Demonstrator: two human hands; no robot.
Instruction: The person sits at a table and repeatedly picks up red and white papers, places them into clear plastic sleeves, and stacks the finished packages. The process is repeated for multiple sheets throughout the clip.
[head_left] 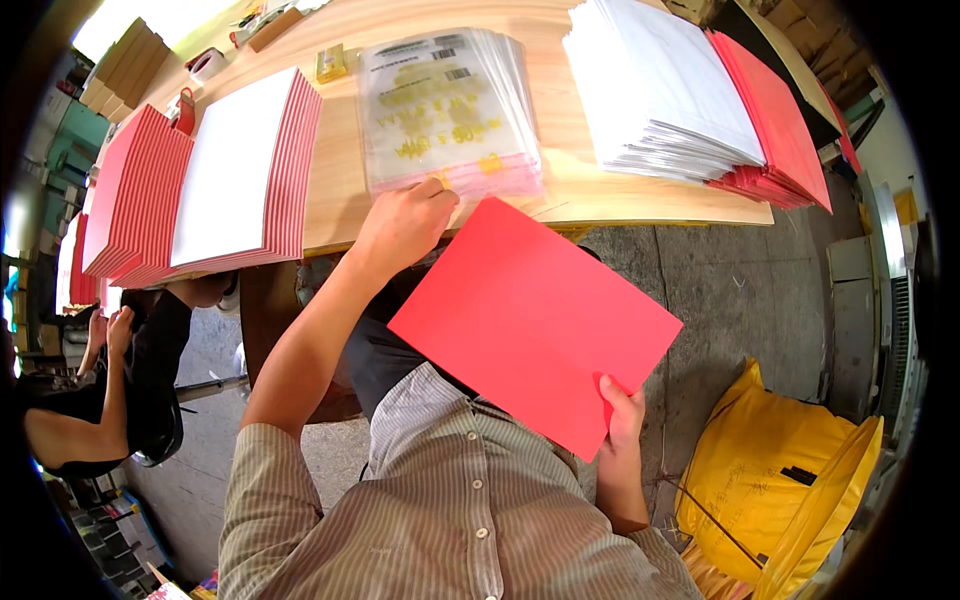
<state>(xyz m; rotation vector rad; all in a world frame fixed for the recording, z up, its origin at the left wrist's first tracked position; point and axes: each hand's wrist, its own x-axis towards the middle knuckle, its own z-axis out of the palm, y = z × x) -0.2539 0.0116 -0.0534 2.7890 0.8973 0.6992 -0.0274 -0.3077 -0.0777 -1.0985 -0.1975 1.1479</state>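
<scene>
Plastic bags [440,125] stacked; left fingers [432,189] together at edge; right fingers [613,393] clamped on red sheet [530,310].

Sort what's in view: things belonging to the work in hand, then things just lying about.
In use, apparently:
- stiff red sheet, in the right hand
- clear plastic bags, at the left hand
- red-edged stack, probably

Lying about, apparently:
- tape roll
- small yellow box
- yellow sack
</scene>
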